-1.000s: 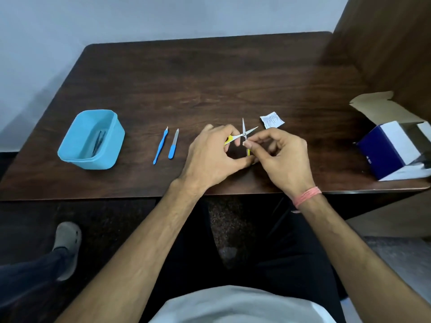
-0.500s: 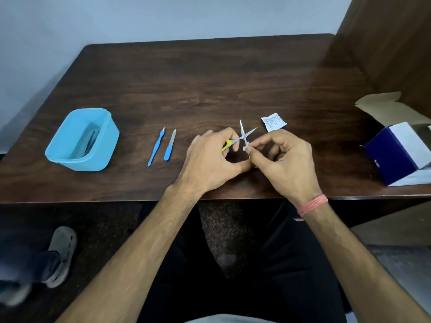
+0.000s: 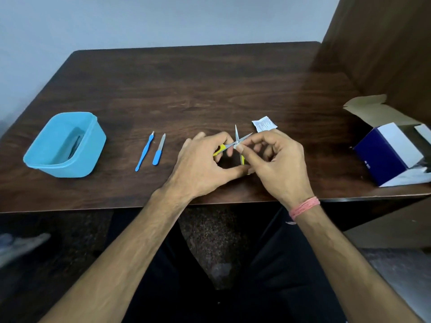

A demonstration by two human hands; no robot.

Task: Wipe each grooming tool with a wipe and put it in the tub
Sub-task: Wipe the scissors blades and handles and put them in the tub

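Small scissors with yellow handles are spread open above the table's front middle. My left hand grips the yellow handles. My right hand pinches a small white wipe against the blades near the pivot. Left of my hands lie two blue-handled tools: a long thin one and a short nail file. The light blue tub stands at the far left with a dark tool lying inside it.
A torn white wipe sachet lies just behind the scissors. An open blue and white carton sits at the right edge by a brown wall panel. The dark wooden table stretches back. A shoe shows at lower left.
My hands stay together on the scissors; the right fingers shift slightly along the blades near the pivot. The view drifts a little.
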